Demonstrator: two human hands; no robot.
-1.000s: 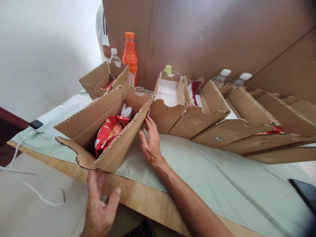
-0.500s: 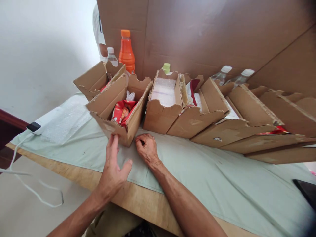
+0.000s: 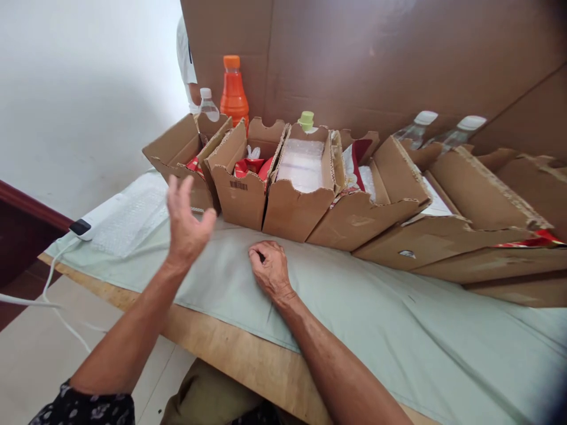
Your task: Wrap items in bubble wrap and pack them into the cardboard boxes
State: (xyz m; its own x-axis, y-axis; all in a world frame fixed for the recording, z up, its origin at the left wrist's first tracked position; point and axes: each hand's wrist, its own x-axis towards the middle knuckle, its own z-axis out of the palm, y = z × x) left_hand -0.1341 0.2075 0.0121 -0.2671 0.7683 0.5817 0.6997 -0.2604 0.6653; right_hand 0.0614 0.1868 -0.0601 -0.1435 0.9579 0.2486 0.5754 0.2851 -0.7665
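My left hand (image 3: pixel 186 223) is raised in front of the leftmost cardboard box (image 3: pixel 179 141), fingers apart and holding nothing. A red packet (image 3: pixel 195 166) shows inside that box. Beside it stands a second box (image 3: pixel 241 203) with a barcode on its front, holding a red packet (image 3: pixel 252 167) and a piece of clear plastic. My right hand (image 3: pixel 270 265) rests on the pale green cloth (image 3: pixel 230 265), fingers curled in a loose fist, with nothing visible in them. Just behind it is a box (image 3: pixel 295 209) filled with bubble-wrapped white items (image 3: pixel 303 162).
More cardboard boxes (image 3: pixel 363 221) continue rightwards. Behind the row stand an orange drink bottle (image 3: pixel 234 97), clear bottles (image 3: pixel 416 130) and a green-capped bottle (image 3: pixel 306 120). Bubble wrap (image 3: pixel 133 218) and a white power strip (image 3: pixel 100 215) lie at left. A person's sleeve (image 3: pixel 186 56) shows behind the cardboard panel.
The second box has gone back and rightwards, into line against its neighbour. My left hand has come off it and risen to the left. My right hand stays on the cloth.
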